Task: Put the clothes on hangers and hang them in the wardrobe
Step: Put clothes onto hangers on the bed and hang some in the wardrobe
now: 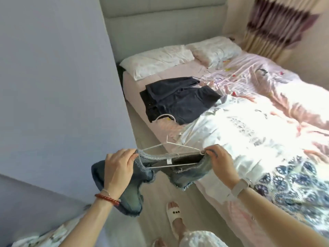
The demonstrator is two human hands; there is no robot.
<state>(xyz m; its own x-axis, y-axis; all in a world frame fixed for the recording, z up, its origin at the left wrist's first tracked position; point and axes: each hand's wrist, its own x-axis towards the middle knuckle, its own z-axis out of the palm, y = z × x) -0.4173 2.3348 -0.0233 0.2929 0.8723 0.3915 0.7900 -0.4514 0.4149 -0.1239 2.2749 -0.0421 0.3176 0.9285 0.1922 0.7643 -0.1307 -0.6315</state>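
at six o'clock, left hand (pixel 118 165) and right hand (pixel 219 160) each grip the denim shorts (pixel 140 177) waistband on a white hanger (pixel 170 150); soft, floppy denim, best held at waist corners.

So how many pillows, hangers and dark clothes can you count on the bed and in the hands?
White pillows: 2
White wire hangers: 2, one held, one on the bed
Dark navy clothes on the bed: 2
Frayed blue denim shorts, held by both hands: 1
Total: 7
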